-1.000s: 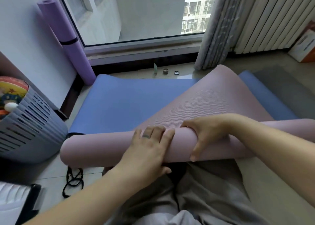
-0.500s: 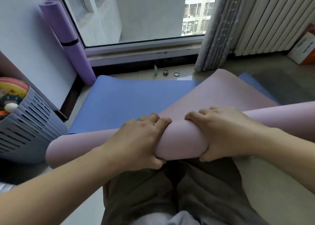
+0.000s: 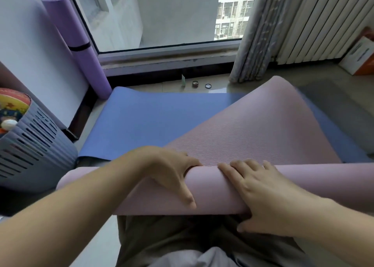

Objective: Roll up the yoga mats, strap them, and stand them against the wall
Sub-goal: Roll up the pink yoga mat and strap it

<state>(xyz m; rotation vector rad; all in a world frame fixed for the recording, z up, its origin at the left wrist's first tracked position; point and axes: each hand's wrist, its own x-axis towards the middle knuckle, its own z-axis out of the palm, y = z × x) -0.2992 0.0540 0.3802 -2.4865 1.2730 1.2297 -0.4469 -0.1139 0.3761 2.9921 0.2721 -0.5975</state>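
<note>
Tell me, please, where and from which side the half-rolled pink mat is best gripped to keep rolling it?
Probably the middle of the pink mat, on the rolled tube, from above and the near side. The roll lies crosswise over the lap, its loose flap running away over the blue mat. The left hand and right hand already sit there, fingers over the top, thumbs toward the body.

Slatted grey basket (image 3: 36,155), curtain (image 3: 255,34), radiator (image 3: 315,22).

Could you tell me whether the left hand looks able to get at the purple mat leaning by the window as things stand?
Probably not: the left hand grips the pink mat, and the purple mat stands beyond the spread blue mat.
</note>
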